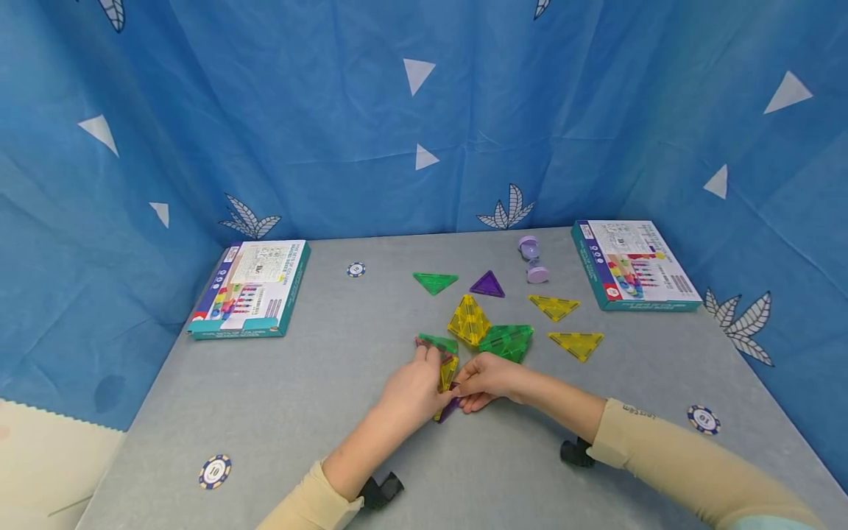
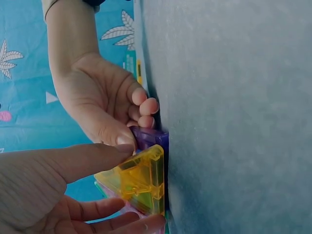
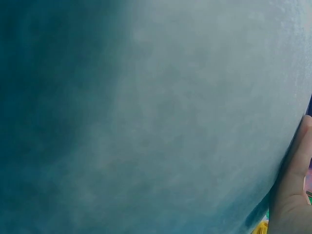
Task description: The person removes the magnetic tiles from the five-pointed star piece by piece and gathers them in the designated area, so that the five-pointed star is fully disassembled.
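Observation:
Low over the table, my left hand (image 1: 412,389) holds a joined cluster of translucent triangular magnetic tiles. Its thumb lies along a yellow triangular tile (image 2: 141,178) in the left wrist view, the other fingers on the far side. Green tile (image 1: 439,342) and pink parts of the cluster show past the fingertips. My right hand (image 1: 489,379) pinches a purple triangular tile (image 2: 152,139) beside the yellow one, its thumb close to my left thumb. Just beyond stand a yellow pyramid shape (image 1: 469,321) and a green tile piece (image 1: 506,342). The right wrist view mostly shows tabletop.
Loose triangles lie farther back: green (image 1: 435,283), purple (image 1: 488,285), and yellow tiles (image 1: 576,344) at right. A purple hourglass (image 1: 533,259) lies behind them. Boxes stand at back left (image 1: 248,288) and back right (image 1: 636,265). Several poker chips (image 1: 215,472) dot the table.

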`<action>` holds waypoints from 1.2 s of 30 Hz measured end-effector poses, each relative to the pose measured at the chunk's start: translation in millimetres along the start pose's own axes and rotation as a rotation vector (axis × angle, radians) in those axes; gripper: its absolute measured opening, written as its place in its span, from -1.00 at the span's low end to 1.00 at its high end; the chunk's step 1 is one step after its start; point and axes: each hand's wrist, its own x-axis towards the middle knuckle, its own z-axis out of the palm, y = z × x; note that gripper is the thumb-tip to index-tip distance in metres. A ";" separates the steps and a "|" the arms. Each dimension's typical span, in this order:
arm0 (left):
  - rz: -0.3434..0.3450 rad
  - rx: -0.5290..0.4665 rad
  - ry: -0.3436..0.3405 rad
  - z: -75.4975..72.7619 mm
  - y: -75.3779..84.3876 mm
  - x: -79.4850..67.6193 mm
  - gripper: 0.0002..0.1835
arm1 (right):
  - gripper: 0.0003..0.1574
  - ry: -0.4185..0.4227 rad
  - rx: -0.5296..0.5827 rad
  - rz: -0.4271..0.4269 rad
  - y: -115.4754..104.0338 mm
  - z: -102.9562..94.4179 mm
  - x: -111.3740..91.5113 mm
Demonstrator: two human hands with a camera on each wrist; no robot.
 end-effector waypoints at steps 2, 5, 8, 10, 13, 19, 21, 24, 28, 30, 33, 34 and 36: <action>-0.014 -0.008 -0.012 0.0 1.0 -0.4 -0.43 | -0.83 0.004 -0.007 -0.001 -0.3 0.5 -0.1; -0.033 -0.015 -0.034 -0.4 2.5 -0.7 -0.44 | -0.83 0.010 -0.012 0.000 -0.4 1.8 -0.1; -0.035 -0.009 -0.033 -1.2 3.6 -1.2 -0.47 | -0.84 0.012 -0.014 -0.001 -0.6 2.2 -0.2; -0.028 -0.013 -0.021 -1.8 3.7 -1.5 -0.56 | -0.84 0.013 -0.015 -0.005 -0.2 1.9 -0.1; -0.014 -0.018 0.003 -3.4 3.1 -2.4 -0.74 | -0.84 0.016 -0.024 -0.009 0.1 1.0 -0.3; 0.008 0.005 0.026 -6.9 -0.5 -2.2 -0.87 | -0.83 0.023 -0.043 -0.003 0.7 1.2 0.4; 0.021 0.019 0.028 -8.0 -2.3 -1.8 -0.86 | -0.83 0.025 -0.044 -0.005 0.8 1.3 0.8; 0.036 0.016 0.023 -10.1 -5.5 -1.2 -0.88 | -0.82 0.025 -0.046 -0.010 0.8 1.6 1.2; 0.054 -0.013 0.023 -10.6 -10.8 0.4 -0.93 | -0.82 0.021 -0.050 -0.012 0.8 2.2 1.1; 0.062 -0.034 0.015 -10.2 -13.5 1.6 -0.97 | -0.82 0.022 -0.056 -0.012 0.7 2.6 1.0; 0.069 -0.070 -0.002 -10.6 -17.4 3.3 -0.99 | -0.83 0.025 -0.067 -0.008 0.4 3.0 1.3; 0.072 -0.079 -0.009 -11.0 -18.5 3.8 -0.98 | -0.83 0.027 -0.071 -0.006 0.4 3.0 1.5; 0.075 -0.088 -0.020 -11.7 -20.7 4.3 -0.98 | -0.84 0.028 -0.076 -0.001 0.0 3.1 1.8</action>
